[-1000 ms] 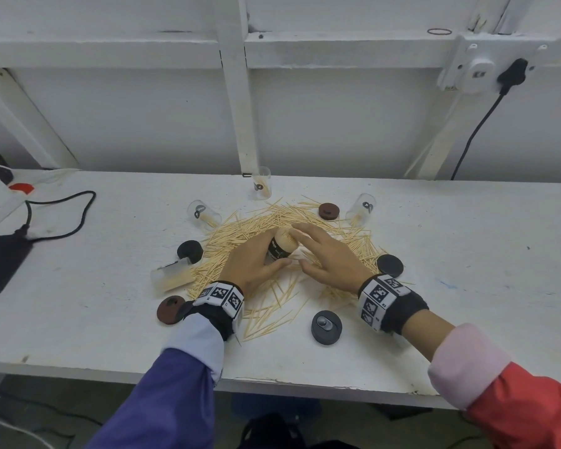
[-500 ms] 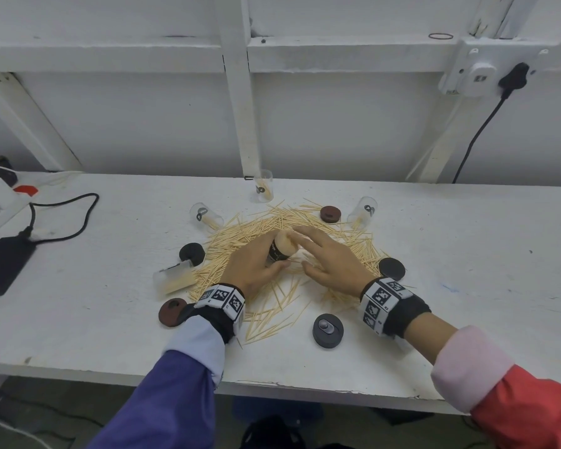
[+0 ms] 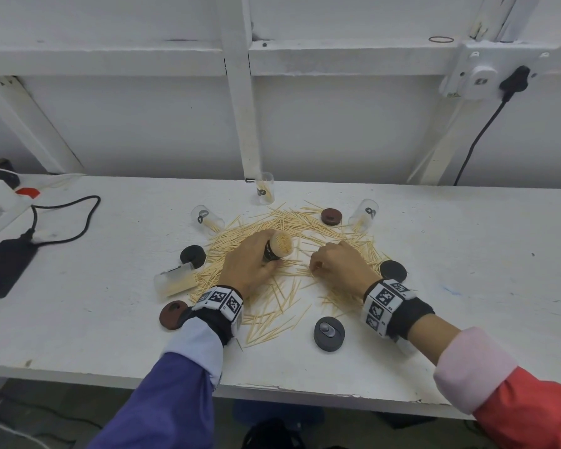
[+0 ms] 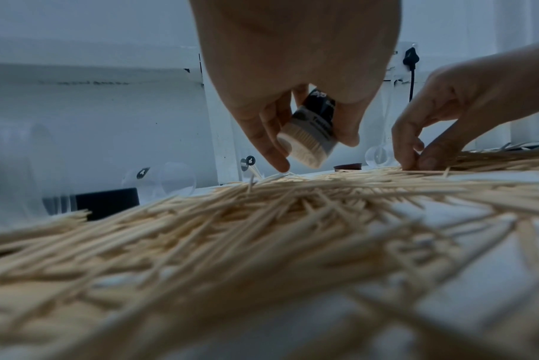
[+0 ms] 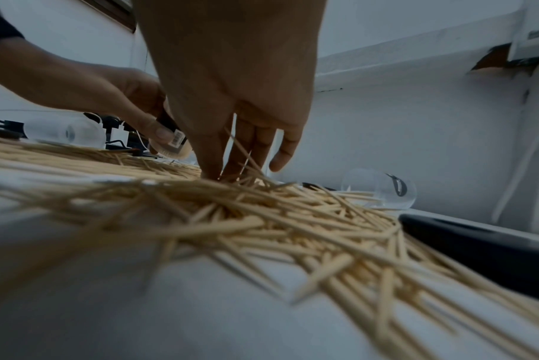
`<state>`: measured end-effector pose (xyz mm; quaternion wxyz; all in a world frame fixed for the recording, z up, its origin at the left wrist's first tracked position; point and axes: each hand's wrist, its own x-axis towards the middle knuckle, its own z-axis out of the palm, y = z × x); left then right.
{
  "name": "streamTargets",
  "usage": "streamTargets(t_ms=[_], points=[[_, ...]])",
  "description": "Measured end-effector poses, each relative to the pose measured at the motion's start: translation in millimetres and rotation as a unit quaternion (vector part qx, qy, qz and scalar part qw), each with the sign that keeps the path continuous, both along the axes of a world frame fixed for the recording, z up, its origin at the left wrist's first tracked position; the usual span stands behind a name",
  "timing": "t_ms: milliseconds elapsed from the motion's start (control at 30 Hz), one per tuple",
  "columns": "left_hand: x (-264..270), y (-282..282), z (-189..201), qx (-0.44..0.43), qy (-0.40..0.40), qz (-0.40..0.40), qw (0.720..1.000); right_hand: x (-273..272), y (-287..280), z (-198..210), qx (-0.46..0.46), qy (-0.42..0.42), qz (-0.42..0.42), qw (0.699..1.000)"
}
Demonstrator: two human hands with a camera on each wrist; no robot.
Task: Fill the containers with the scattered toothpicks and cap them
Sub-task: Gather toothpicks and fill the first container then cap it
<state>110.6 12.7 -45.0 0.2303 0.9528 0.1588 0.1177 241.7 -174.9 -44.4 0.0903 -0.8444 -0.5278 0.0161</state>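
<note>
While toothpicks lie scattered on the white surface, left hand grips a packed container tilted above them, right hand fingers pinching strays beside it.

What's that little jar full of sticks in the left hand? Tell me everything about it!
The jar is small, round and clear-looking, with a black label. It is packed with pale wooden toothpicks, their ends showing at its open, uncapped mouth. The left hand grips it by the sides, tilted, just above the scattered toothpicks on the white table.
</note>
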Motion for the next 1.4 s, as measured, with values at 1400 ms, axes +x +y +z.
streamTargets(t_ms=[1400], points=[[-3, -8, 3, -0.004, 0.023, -0.147, 0.989, -12, 4, 8, 0.264, -0.058, 0.058, 0.961]])
